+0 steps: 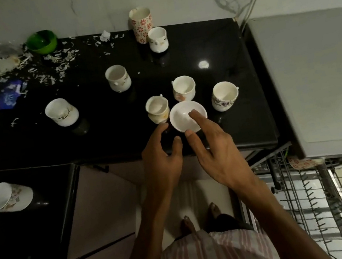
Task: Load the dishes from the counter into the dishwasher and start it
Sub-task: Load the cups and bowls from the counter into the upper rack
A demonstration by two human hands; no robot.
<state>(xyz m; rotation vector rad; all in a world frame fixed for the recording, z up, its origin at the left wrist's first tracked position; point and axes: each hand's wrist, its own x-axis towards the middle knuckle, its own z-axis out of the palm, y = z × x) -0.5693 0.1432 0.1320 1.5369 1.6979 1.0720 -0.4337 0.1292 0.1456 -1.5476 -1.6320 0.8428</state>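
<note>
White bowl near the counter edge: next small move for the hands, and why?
Probably close the right hand on the white bowl and lift it. Its fingers already reach over the rim but look straight, not gripping. The left hand hovers open beside it, and the dishwasher rack stands pulled out to the right.

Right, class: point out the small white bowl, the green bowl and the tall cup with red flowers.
small white bowl (pixel 182 114): head view, on its inside base.
green bowl (pixel 42 41): head view, on its inner wall.
tall cup with red flowers (pixel 141 29): head view, on its patterned outer side.
</note>
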